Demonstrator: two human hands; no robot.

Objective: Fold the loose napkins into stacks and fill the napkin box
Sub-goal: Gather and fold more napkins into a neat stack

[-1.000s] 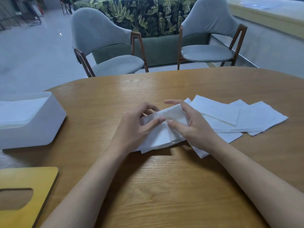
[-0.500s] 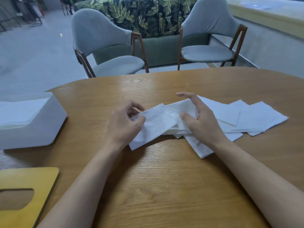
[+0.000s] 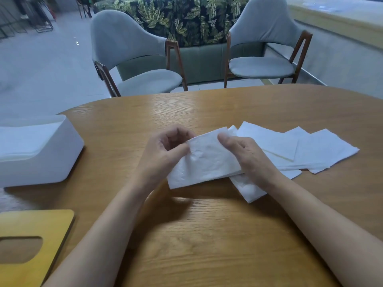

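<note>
Left hand [image 3: 163, 154] pinches the near-left edge of a folded white napkin [image 3: 209, 162] between thumb and curled fingers, while the right hand [image 3: 248, 158] grasps its opposite side, thumb on top. The napkin is held slightly raised over the middle of the tabletop [image 3: 207, 245], its lower corner close to the wood.

The paper looks thin and limp, so the likeliest fault is a crooked fold: if one hand pulls harder than the other, the layers may slide and the edges no longer match. A tight pinch could also crease or tear it. The right wrist lies over the loose napkins [image 3: 315, 150] fanned out to the right, and one more sheet [image 3: 246, 189] lies under it; lifting or sweeping the arm could drag these out of place.

The napkin box [image 3: 51, 160], white and open, stands well apart at the left with a stack already inside. Its yellow wooden lid [image 3: 41, 224], with an oval slot, lies near the front left corner. The tabletop is rounded, light oak-coloured wood. Beyond it stand two grey upholstered chairs [image 3: 134, 59], a leaf-patterned sofa [image 3: 186, 17] and pale floor.
</note>
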